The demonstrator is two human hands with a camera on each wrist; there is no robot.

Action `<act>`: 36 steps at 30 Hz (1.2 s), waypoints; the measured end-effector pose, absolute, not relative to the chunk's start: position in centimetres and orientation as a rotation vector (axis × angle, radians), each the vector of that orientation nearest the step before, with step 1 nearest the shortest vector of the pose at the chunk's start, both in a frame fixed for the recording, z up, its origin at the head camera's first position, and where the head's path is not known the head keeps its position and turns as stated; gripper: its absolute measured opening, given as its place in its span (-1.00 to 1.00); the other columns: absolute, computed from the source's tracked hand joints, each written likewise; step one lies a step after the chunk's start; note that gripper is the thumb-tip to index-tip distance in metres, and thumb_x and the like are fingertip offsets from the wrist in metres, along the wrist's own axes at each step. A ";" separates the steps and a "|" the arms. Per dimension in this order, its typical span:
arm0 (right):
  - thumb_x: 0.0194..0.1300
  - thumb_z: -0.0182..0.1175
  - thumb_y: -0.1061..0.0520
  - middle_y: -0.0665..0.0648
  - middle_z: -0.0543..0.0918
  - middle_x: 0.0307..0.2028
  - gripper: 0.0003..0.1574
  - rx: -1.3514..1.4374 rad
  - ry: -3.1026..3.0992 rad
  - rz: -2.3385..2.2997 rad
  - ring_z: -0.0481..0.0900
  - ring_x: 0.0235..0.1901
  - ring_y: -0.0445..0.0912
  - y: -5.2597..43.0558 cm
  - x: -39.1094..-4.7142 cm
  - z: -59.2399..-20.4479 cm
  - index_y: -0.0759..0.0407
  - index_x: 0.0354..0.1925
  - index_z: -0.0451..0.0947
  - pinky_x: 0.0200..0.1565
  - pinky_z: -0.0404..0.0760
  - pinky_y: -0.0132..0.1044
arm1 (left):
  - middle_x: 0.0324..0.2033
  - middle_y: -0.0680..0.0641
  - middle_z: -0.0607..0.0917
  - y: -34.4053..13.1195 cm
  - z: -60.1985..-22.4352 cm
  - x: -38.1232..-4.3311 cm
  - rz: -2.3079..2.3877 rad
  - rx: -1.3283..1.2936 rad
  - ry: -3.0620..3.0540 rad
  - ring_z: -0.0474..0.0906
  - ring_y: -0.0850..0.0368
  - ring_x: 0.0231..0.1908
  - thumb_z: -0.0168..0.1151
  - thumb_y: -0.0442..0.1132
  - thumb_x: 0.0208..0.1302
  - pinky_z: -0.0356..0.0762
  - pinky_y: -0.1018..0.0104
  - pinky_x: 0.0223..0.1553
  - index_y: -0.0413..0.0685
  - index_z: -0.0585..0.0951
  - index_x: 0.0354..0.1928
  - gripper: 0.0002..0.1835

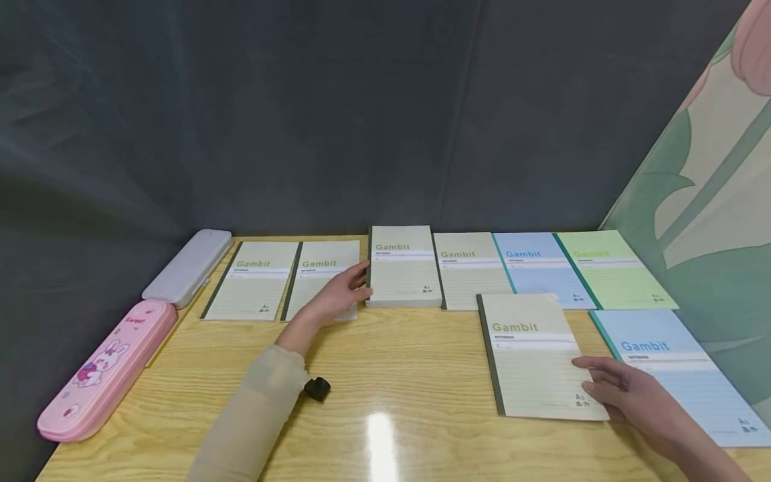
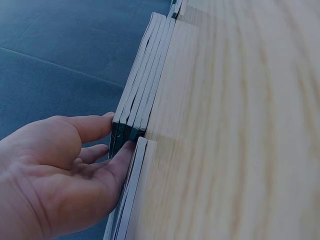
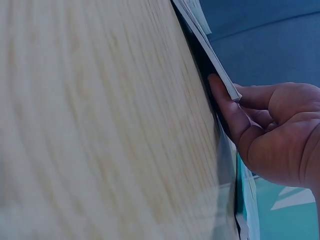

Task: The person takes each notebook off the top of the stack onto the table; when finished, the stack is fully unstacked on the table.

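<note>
My right hand [image 1: 641, 396] pinches a cream notebook [image 1: 533, 375] with a dark spine at its lower right edge. In the right wrist view this notebook [image 3: 212, 55] is tilted off the table, with fingers above and below its edge. At the back, my left hand [image 1: 332, 298] touches the dark spine of a stack of cream notebooks [image 1: 405, 268]. Seen from the left wrist, the stack [image 2: 145, 75] holds several notebooks, and the fingertips press at its spine end. Left of it lies another cream notebook [image 1: 319, 281], partly behind that hand.
Another cream notebook [image 1: 249, 288] lies farther left. Right of the stack are a cream [image 1: 466, 268], a blue [image 1: 536, 274] and a green notebook [image 1: 614, 268]. A larger-looking blue notebook [image 1: 680, 375] lies near my right hand. A pink pencil case [image 1: 114, 368] and white case [image 1: 189, 268] line the left edge.
</note>
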State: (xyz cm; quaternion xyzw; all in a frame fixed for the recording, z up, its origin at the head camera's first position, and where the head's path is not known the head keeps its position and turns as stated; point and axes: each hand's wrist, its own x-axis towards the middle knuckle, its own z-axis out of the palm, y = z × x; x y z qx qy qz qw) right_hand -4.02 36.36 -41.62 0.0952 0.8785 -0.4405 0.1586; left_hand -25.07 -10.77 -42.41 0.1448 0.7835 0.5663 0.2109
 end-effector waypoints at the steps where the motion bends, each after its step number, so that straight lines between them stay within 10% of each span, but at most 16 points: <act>1: 0.48 0.22 -0.06 0.56 0.38 0.30 -0.23 0.282 2.506 -1.257 0.44 -0.05 -0.31 36.5 -3.9 -41.6 0.37 0.42 0.32 -0.21 0.61 -0.31 | 0.56 -0.16 0.08 -10.7 -42.4 -25.1 1.575 0.402 2.177 0.07 -0.07 0.51 0.13 -0.28 0.54 0.27 0.05 0.41 0.00 0.00 0.63 -0.23; 5: 0.49 0.21 -0.03 0.58 0.33 0.31 -0.24 0.303 2.470 -1.279 0.46 -0.02 -0.29 37.0 -3.4 -41.5 0.40 0.42 0.30 -0.18 0.63 -0.30 | 0.55 -0.17 0.09 -10.8 -42.5 -25.1 1.574 0.413 2.184 0.08 -0.08 0.51 0.13 -0.28 0.54 0.26 0.03 0.41 -0.02 0.00 0.63 -0.23; 12: 0.47 0.23 -0.07 0.65 0.24 0.33 -0.22 0.359 2.434 -1.234 0.38 0.23 0.31 38.0 -3.1 -41.7 0.39 0.41 0.32 -0.13 0.66 -0.26 | 0.56 -0.14 0.09 -10.6 -42.7 -25.2 1.572 0.411 2.174 0.08 -0.05 0.51 0.13 -0.28 0.54 0.26 0.08 0.41 -0.02 -0.02 0.63 -0.23; 21: 0.46 0.25 -0.02 0.23 0.46 -0.10 -0.21 0.384 2.432 -1.243 0.42 -0.25 -0.11 38.7 -2.2 -41.7 0.40 0.42 0.27 -0.37 0.49 -0.26 | 0.56 -0.13 0.09 -10.7 -42.8 -25.3 1.573 0.395 2.175 0.09 -0.04 0.51 0.13 -0.28 0.54 0.29 0.09 0.39 0.00 -0.02 0.63 -0.22; 29: 0.45 0.26 0.01 0.38 0.41 0.11 -0.31 0.363 2.424 -1.291 0.42 -0.19 -0.25 40.1 -1.4 -41.9 0.36 0.36 0.38 -0.32 0.55 -0.26 | 0.57 -0.13 0.06 -10.7 -42.6 -25.2 1.586 0.400 2.163 0.07 -0.04 0.51 0.12 -0.31 0.54 0.29 0.07 0.39 0.00 -0.03 0.63 -0.22; 36: 0.47 0.23 0.12 -0.04 0.54 -0.15 -0.64 0.316 2.415 -1.393 0.42 -0.44 -0.20 40.8 -0.4 -41.8 -0.34 0.08 0.57 -0.43 0.51 -0.30 | 0.56 -0.15 0.07 -10.7 -42.6 -25.2 1.581 0.407 2.163 0.06 -0.07 0.51 0.12 -0.30 0.54 0.27 0.05 0.40 -0.02 -0.02 0.63 -0.23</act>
